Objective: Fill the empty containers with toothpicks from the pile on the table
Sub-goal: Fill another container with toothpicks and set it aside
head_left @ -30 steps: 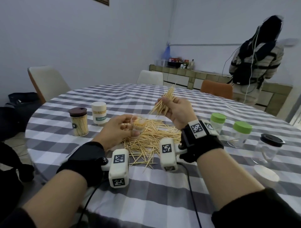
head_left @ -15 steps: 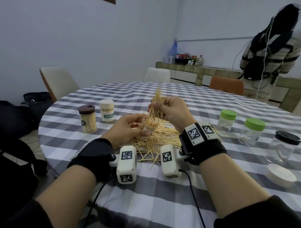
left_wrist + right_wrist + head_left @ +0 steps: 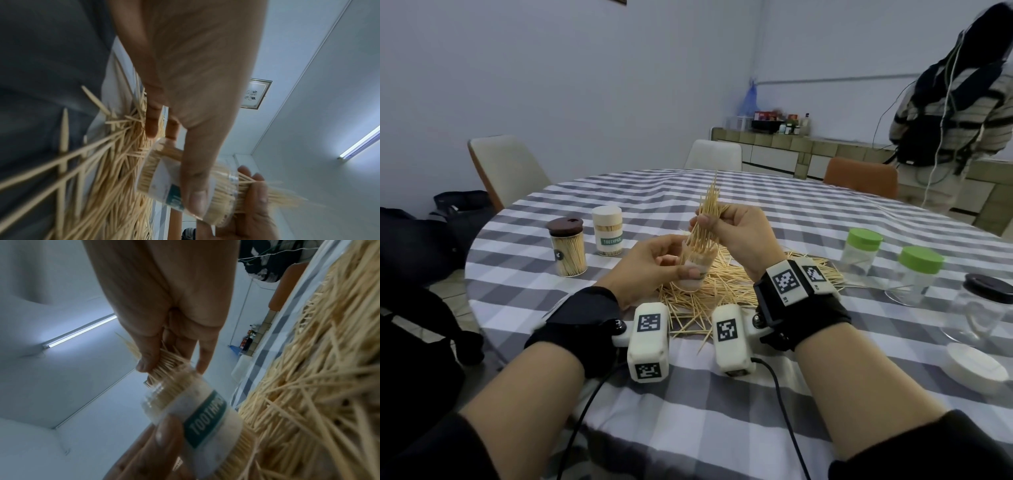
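done: two capped jars sat full
grip: left hand held open container; right hand pinched toothpick bundle into it
left: three clear jars empty, pile big

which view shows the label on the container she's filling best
The right wrist view: the container fills the frame's middle, and its green label band reads "TOOTHP", the rest cut off by the curve. The left wrist view shows only a dark edge of the label beside the left hand thumb. In the head view the fingers hide it.
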